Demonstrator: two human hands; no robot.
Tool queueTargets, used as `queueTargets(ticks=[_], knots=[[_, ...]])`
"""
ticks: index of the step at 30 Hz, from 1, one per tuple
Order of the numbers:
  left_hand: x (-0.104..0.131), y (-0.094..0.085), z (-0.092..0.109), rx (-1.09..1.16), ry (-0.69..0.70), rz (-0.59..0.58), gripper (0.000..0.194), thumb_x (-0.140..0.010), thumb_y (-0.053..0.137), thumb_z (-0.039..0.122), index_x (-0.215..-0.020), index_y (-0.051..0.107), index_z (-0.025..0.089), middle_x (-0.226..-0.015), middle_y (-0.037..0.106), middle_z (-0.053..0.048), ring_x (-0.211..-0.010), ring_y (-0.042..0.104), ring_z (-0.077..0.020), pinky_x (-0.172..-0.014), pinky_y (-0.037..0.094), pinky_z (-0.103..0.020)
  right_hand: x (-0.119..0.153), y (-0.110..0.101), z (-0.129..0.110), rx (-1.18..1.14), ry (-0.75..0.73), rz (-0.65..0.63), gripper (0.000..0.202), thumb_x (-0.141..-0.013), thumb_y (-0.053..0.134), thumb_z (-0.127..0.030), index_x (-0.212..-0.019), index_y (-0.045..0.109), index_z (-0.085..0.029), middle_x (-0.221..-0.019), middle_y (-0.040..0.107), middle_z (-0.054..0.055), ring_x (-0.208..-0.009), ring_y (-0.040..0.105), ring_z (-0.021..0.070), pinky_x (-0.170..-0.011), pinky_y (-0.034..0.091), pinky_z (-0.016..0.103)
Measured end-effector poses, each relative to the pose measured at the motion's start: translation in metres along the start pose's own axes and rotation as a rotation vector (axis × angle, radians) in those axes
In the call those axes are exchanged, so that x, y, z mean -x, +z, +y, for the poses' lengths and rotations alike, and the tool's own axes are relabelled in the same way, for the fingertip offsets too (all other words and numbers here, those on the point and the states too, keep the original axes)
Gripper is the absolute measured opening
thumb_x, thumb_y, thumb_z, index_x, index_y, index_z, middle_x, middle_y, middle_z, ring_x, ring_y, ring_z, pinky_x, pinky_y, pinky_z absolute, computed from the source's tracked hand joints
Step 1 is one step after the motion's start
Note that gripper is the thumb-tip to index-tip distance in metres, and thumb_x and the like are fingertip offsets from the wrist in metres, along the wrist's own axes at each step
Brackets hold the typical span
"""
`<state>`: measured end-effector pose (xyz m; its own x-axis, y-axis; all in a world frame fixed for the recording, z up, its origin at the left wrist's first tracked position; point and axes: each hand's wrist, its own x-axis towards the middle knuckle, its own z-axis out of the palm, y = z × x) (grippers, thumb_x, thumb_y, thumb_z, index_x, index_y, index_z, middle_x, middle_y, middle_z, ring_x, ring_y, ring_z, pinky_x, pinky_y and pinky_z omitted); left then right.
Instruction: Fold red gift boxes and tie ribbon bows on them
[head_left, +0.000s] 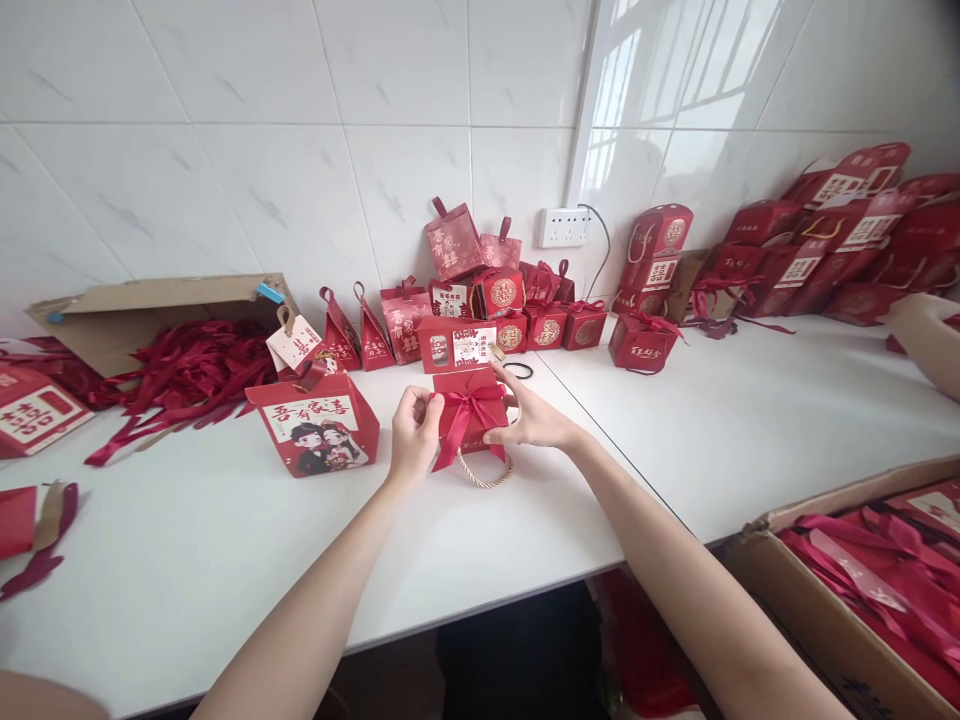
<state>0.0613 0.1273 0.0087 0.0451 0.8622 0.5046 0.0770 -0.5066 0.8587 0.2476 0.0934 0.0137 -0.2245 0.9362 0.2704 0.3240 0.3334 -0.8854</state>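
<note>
A small red box (463, 427) with a ribbon bow (474, 402) on its front is between my hands on the white table (255, 580). My left hand (416, 430) pinches the box at its left edge, thumb against the ribbon side. My right hand (525, 412) grips the box's right side, with the index finger at the top edge and the thumb on the front. A twisted cord handle (486, 484) hangs in a loop below the box. Directly behind it stands a red box with a white printed label (470, 345).
Finished-looking red boxes (454, 240) are stacked against the tiled wall. A larger box with a couple printed on it (322, 440) stands left. A carton of red ribbons (172, 290) is back left, another carton (810, 590) front right. Another person's arm (926, 340) reaches in at right.
</note>
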Motion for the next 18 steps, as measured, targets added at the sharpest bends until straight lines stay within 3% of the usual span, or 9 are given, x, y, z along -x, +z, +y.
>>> queueTargets(ticks=[3,5,10,12,18], knots=[[-0.001,0.0,0.0,-0.036,0.041,0.052,0.023,-0.08,0.055,0.037,-0.068,0.044,0.02,-0.06,0.043,0.004,-0.054,0.043,-0.0097,-0.053,0.039,-0.021,-0.003,0.003,0.006,0.116,-0.128,0.059,0.11,-0.058,0.081,-0.043,-0.147,0.016,-0.026,-0.142,0.032,0.017,-0.098,0.056,0.0257,-0.078,0.053,0.042],[-0.001,-0.001,0.002,-0.107,0.156,0.096,0.021,-0.082,0.055,0.035,-0.07,0.046,0.02,-0.061,0.044,0.004,-0.054,0.044,-0.0092,-0.054,0.04,-0.02,-0.004,0.006,0.009,0.191,-0.233,0.125,0.109,-0.059,0.08,-0.046,-0.146,0.017,-0.025,-0.14,0.035,0.018,-0.1,0.055,0.0277,-0.077,0.054,0.043],[0.007,-0.003,0.011,-0.284,0.778,0.072,0.012,-0.082,0.062,0.019,-0.075,0.053,0.019,-0.068,0.045,0.003,-0.061,0.046,-0.0089,-0.057,0.041,-0.02,-0.003,0.014,0.008,0.295,-0.4,0.351,0.104,-0.064,0.078,-0.046,-0.145,0.015,-0.029,-0.141,0.031,0.018,-0.094,0.055,0.0251,-0.063,0.056,0.037],[0.01,-0.003,0.015,-0.308,0.926,0.049,0.01,-0.08,0.065,0.016,-0.079,0.056,0.019,-0.071,0.045,0.002,-0.065,0.047,-0.0098,-0.059,0.043,-0.021,-0.002,0.015,0.005,0.307,-0.452,0.414,0.101,-0.066,0.076,-0.045,-0.144,0.014,-0.032,-0.141,0.03,0.017,-0.088,0.056,0.0219,-0.061,0.056,0.036],[0.013,-0.003,0.022,-0.292,1.044,0.037,0.011,-0.079,0.067,0.014,-0.083,0.058,0.02,-0.076,0.038,0.001,-0.069,0.042,-0.0116,-0.059,0.041,-0.024,0.002,0.018,0.001,0.333,-0.545,0.475,0.099,-0.067,0.076,-0.044,-0.143,0.014,-0.033,-0.141,0.03,0.016,-0.089,0.055,0.0205,-0.065,0.057,0.037]])
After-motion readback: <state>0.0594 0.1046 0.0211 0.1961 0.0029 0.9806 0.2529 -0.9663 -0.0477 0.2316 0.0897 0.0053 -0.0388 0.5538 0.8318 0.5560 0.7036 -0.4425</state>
